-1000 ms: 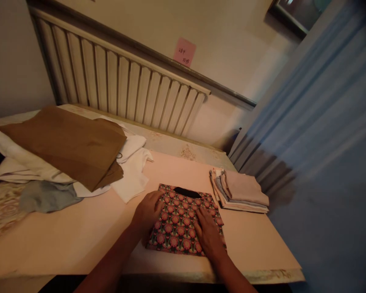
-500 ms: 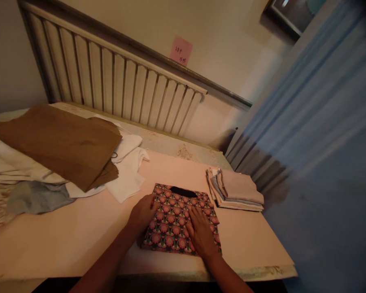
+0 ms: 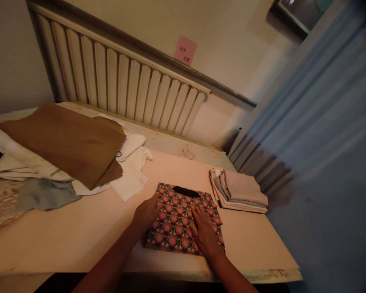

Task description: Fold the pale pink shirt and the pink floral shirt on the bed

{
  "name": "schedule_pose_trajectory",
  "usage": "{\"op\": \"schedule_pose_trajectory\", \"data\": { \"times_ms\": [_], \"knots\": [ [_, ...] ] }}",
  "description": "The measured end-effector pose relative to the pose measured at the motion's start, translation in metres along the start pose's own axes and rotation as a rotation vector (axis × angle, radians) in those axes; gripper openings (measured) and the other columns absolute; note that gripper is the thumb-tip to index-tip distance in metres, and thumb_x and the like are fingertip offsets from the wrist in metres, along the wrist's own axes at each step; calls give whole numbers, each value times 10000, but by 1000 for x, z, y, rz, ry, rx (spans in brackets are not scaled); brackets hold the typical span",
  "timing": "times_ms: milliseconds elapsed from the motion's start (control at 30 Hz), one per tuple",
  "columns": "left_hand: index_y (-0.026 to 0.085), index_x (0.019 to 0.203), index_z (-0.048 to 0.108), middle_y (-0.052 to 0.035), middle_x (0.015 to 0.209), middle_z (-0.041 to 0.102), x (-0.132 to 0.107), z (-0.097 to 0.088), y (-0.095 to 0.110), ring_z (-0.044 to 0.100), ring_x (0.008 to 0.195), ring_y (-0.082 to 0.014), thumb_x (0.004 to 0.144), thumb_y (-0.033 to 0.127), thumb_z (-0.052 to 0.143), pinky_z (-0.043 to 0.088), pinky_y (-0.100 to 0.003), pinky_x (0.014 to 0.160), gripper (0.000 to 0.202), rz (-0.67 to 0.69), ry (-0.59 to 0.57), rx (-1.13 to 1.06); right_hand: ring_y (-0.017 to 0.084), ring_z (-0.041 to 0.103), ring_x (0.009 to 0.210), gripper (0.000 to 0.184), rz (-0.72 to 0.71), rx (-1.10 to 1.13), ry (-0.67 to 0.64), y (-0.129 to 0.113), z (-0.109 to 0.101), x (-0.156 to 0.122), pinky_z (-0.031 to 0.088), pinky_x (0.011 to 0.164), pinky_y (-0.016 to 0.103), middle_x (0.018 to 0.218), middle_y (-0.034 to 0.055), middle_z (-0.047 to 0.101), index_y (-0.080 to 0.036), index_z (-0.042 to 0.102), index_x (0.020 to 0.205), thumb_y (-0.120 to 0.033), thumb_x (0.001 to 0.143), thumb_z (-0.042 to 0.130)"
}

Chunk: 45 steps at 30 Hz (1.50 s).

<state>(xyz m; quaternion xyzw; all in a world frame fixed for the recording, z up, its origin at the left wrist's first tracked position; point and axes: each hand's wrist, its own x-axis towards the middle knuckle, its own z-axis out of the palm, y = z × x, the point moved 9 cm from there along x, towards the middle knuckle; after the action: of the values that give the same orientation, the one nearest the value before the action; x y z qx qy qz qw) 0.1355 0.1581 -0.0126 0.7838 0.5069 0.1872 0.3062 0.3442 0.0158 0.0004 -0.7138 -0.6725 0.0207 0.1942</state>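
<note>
A folded patterned shirt with pink-red medallions on a dark ground lies before me, its black neck opening at the far edge. My left hand is at the shirt's left edge, fingers curled over it; part of the fingers is hidden. On the right half of the shirt, my right hand rests palm down, its fingers stretched out towards the collar.
A pink cloth covers the table. At the right stands a stack of folded clothes. Loose garments, including a brown one, a white one and a grey one, pile up at left. A blue curtain hangs right; a radiator lines the wall.
The whole view has shifted slightly, so everything sits a little farther right. Both hands keep nearly the same places on the shirt, which lies unchanged.
</note>
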Motion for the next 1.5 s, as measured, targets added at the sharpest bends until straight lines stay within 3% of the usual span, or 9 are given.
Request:
{"op": "schedule_pose_trajectory", "data": {
  "times_ms": [133, 267, 467, 700, 767, 900, 1033, 1267, 1500],
  "knots": [
    [265, 1331, 510, -118, 1100, 713, -2, 1, 1, 654, 1026, -282, 914, 336, 411, 447, -357, 858, 434, 7, -15, 46, 282, 238, 1456, 569, -62, 7, 11, -24, -6, 8, 208, 1189, 531, 1567, 52, 307, -276, 381, 1479, -348, 934, 525],
    [252, 1332, 508, -128, 1166, 691, -3, 2, -1, 635, 1075, -287, 917, 331, 418, 435, -373, 904, 431, 4, 15, 24, 269, 224, 1461, 618, -176, 2, -33, -49, 8, 10, 210, 1190, 526, 1579, 59, 278, -267, 342, 1495, -297, 914, 551],
    [233, 1291, 532, -127, 1169, 674, -4, 3, -2, 621, 1074, -274, 924, 293, 409, 423, -362, 922, 392, 49, 76, 6, 250, 219, 1464, 624, -208, -30, -42, -54, 22, 7, 183, 1200, 510, 1587, 58, 256, -265, 340, 1494, -292, 911, 561],
    [105, 1188, 572, -173, 1054, 645, -15, -26, 34, 566, 1042, -301, 912, 195, 374, 418, -432, 945, 351, 177, 286, 191, 256, 245, 1454, 568, -200, -53, -36, -57, 18, 9, 199, 1192, 515, 1569, 80, 302, -242, 388, 1470, -301, 927, 542],
    [97, 1236, 556, -190, 1138, 634, -23, -16, 54, 552, 1101, -303, 926, 180, 333, 408, -449, 982, 391, 274, 313, 151, 256, 247, 1453, 564, -204, -56, -31, -59, 17, 9, 201, 1192, 509, 1567, 83, 307, -236, 393, 1468, -298, 926, 540],
    [139, 1309, 535, -168, 1394, 531, -37, 31, 88, 448, 1324, -279, 881, 112, 358, 340, -465, 1104, 463, 490, 251, 68, 248, 235, 1457, 571, -227, -78, -29, -61, 17, 8, 189, 1197, 503, 1570, 79, 300, -229, 377, 1476, -254, 922, 517],
    [128, 1338, 521, -148, 1421, 523, -41, 64, 93, 436, 1348, -269, 882, 161, 426, 333, -465, 1130, 467, 543, 163, 148, 232, 251, 1451, 542, -237, -102, -7, -62, 16, 8, 207, 1195, 497, 1563, 75, 320, -221, 386, 1470, -220, 934, 467],
    [198, 1336, 531, -62, 1431, 534, -38, 61, 78, 427, 1355, -224, 951, 249, 415, 300, -441, 1145, 405, 507, 223, 380, 230, 270, 1444, 522, -216, -121, 27, -60, 16, 8, 250, 1184, 494, 1555, 70, 337, -216, 414, 1453, -259, 939, 494],
    [245, 1355, 526, -27, 1440, 530, -37, 52, 67, 414, 1362, -267, 936, 331, 454, 304, -491, 1120, 434, 462, 299, 438, 245, 281, 1442, 625, -230, -84, 7, -47, 17, 8, 295, 1168, 500, 1557, 61, 330, -236, 263, 1524, -331, 954, 502]
  ]
}}
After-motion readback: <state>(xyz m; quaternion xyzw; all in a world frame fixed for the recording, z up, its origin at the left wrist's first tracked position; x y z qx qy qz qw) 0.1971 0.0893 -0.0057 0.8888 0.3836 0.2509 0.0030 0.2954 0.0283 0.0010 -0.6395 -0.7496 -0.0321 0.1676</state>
